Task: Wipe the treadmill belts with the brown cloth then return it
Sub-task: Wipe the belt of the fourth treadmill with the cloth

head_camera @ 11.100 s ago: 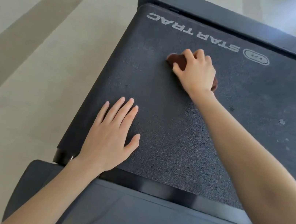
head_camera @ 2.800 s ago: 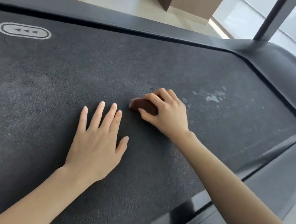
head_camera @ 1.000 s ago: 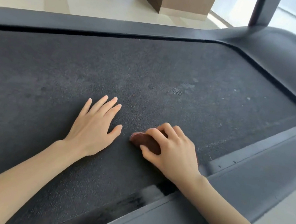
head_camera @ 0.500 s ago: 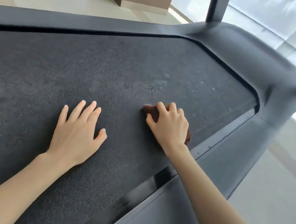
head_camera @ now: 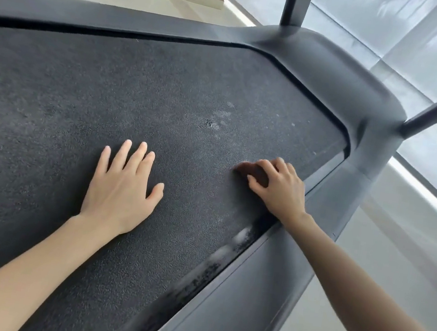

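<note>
While the left hand (head_camera: 123, 188) lies flat on the belt (head_camera: 51, 100), the right hand (head_camera: 279, 188) grips the brown cloth (head_camera: 253, 170).

Head view — close over the treadmill belt (head_camera: 139, 82), looking down, forward.

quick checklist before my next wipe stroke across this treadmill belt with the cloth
1. Grip on the brown cloth: ok, the right hand curls its fingers over it.
2. Cloth down on the treadmill belt: ok.
3. The left hand lies flat on the belt, apart from the cloth: ok.
4. The pale smudges beyond the cloth wiped off: not ok, they show plainly.
5. The dusty strip along the belt's near edge cleaned: not ok.
6. Underside of the cloth clean enough: cannot tell, it is hidden.
</note>
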`<state>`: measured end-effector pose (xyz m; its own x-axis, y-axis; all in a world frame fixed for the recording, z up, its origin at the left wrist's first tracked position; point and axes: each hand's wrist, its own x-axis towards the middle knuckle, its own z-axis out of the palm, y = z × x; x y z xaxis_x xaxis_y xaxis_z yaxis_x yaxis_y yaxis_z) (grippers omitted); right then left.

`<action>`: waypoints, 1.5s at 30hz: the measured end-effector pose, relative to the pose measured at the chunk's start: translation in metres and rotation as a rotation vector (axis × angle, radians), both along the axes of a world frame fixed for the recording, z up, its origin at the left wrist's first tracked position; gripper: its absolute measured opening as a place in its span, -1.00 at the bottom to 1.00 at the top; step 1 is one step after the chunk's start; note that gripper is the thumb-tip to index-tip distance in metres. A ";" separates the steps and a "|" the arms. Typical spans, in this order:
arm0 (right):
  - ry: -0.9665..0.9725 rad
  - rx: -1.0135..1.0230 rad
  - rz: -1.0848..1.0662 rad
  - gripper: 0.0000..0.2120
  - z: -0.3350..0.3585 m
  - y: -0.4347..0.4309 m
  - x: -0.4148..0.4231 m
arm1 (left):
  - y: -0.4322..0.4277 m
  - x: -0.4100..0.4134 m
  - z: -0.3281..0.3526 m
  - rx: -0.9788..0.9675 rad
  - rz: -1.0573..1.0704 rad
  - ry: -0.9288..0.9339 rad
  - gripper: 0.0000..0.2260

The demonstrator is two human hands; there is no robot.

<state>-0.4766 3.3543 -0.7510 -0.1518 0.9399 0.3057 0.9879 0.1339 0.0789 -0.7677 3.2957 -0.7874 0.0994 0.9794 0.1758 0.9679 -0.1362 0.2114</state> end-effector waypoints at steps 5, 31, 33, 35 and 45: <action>0.063 -0.016 -0.169 -0.63 0.000 0.038 0.027 | 0.000 0.000 0.000 -0.022 0.017 0.034 -0.40; 0.074 0.082 0.421 -0.66 -0.012 0.116 -0.138 | 0.000 0.005 0.007 -0.064 0.058 0.035 -0.35; 0.015 0.060 0.385 -0.63 -0.009 0.142 -0.149 | -0.001 0.005 0.009 -0.074 0.059 0.038 -0.33; -0.002 0.047 0.343 -0.62 -0.009 0.155 -0.155 | -0.001 0.005 0.009 -0.072 0.061 0.041 -0.32; 0.113 0.115 0.524 -0.73 -0.008 0.072 -0.138 | -0.002 0.005 0.009 -0.059 0.041 0.027 -0.32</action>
<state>-0.6142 3.4265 -0.7585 -0.5508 0.7067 0.4441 0.7944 0.6071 0.0190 -0.7628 3.2941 -0.7784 0.0631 0.9913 0.1151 0.9778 -0.0845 0.1916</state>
